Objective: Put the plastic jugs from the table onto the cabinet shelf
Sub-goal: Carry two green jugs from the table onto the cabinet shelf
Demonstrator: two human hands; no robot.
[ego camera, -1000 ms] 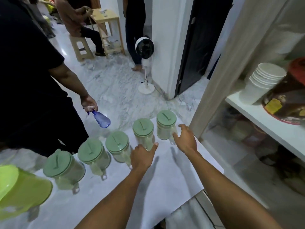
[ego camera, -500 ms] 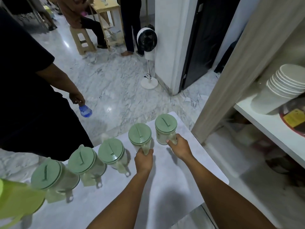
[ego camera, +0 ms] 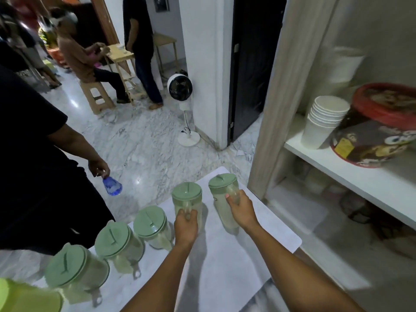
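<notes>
Left hand (ego camera: 185, 224) is wrapped round the handle of one jug (ego camera: 188, 202), right hand (ego camera: 242, 211) round the next jug (ego camera: 224, 199); both look just off the desk (ego camera: 258, 248), blur makes that unsure. Keep lids above each grip, swing right to the cabinet shelf (ego camera: 360, 183), beside the cups (ego camera: 324, 122).

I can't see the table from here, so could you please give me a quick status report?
Left hand and right hand each closed on a jug handle. Three jugs waiting on the table. Shelf partly taken by cup stack and tin.
</notes>
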